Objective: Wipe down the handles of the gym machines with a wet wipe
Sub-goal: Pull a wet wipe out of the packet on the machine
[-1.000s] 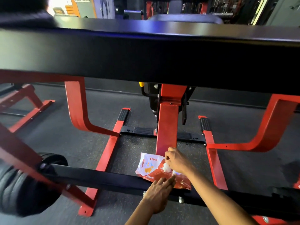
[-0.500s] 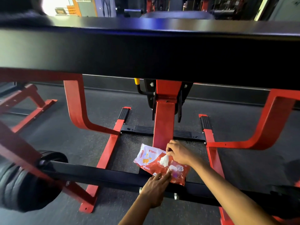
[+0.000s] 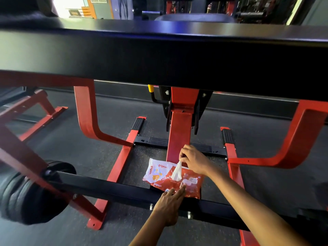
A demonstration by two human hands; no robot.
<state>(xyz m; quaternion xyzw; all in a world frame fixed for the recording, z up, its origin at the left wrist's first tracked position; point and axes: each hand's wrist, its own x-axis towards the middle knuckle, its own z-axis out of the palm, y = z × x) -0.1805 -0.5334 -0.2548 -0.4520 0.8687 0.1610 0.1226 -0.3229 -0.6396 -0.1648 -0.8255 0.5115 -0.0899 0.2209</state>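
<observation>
A red and white pack of wet wipes (image 3: 159, 176) lies on the dark floor at the foot of a red machine post (image 3: 179, 135). My right hand (image 3: 193, 159) pinches a white wipe (image 3: 177, 172) that stands partly pulled out of the pack's opening. My left hand (image 3: 168, 205) reaches over a black crossbar (image 3: 106, 188), and its straight fingers press on the near edge of the pack.
A wide black beam (image 3: 159, 55) crosses the upper view just ahead. Red frame legs (image 3: 122, 157) and curved red arms (image 3: 88, 118) stand around the pack. A stack of black weight plates (image 3: 26, 196) sits at the lower left.
My right hand has risen from the pack, drawing the white wipe up and out of the opening. My left hand stays pressed on the pack's near edge.
</observation>
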